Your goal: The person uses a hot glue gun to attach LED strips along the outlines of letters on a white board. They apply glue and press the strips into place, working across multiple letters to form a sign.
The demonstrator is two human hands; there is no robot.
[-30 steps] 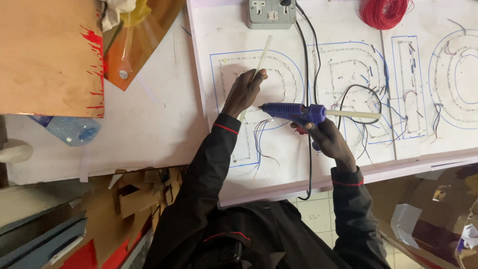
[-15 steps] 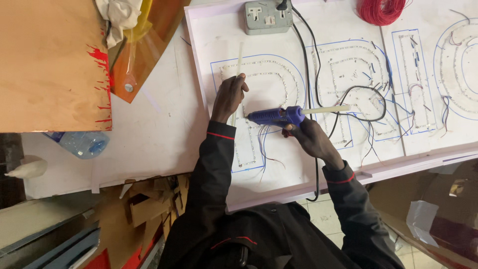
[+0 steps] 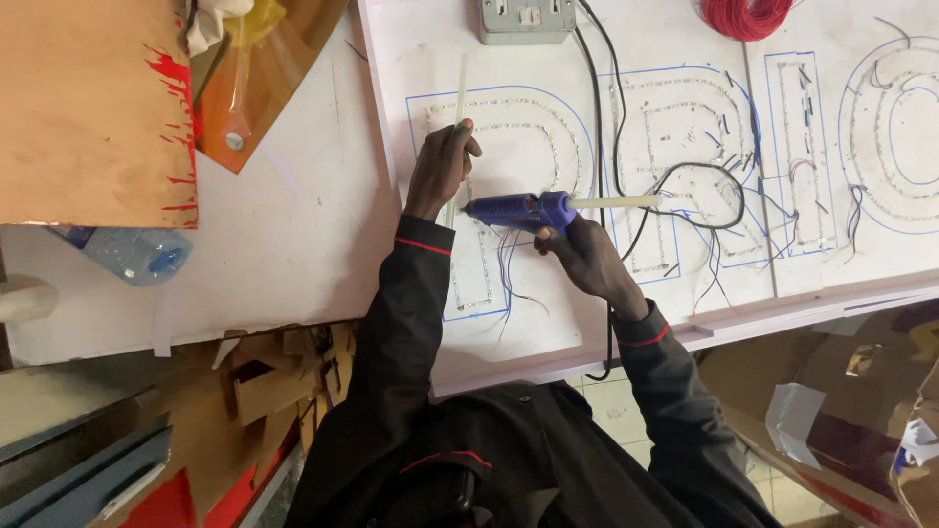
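Note:
My right hand [image 3: 585, 252] grips a blue glue gun [image 3: 518, 209], its nozzle pointing left and a pale glue stick [image 3: 616, 202] poking out of its back. My left hand [image 3: 442, 168] presses down on the white sign board [image 3: 548, 323] and holds a thin pale glue stick [image 3: 459, 103] that points away from me. The nozzle sits just right of my left hand, over a blue-outlined letter shape [image 3: 509, 127] lined with small light strips. Thin wires [image 3: 509, 279] trail from the letter toward me.
A grey socket box [image 3: 526, 20] with black cables [image 3: 599, 108] sits at the board's far edge, beside a red wire coil [image 3: 748, 15]. More outlined letters [image 3: 685, 147] run rightward. A plastic bottle [image 3: 132, 252], an orange-brown panel [image 3: 88, 108] and cardboard scraps [image 3: 284, 372] lie left.
The view has shifted slightly. My right hand has brought the glue gun a little left, closer to my left hand, which stays on the letter holding the thin stick.

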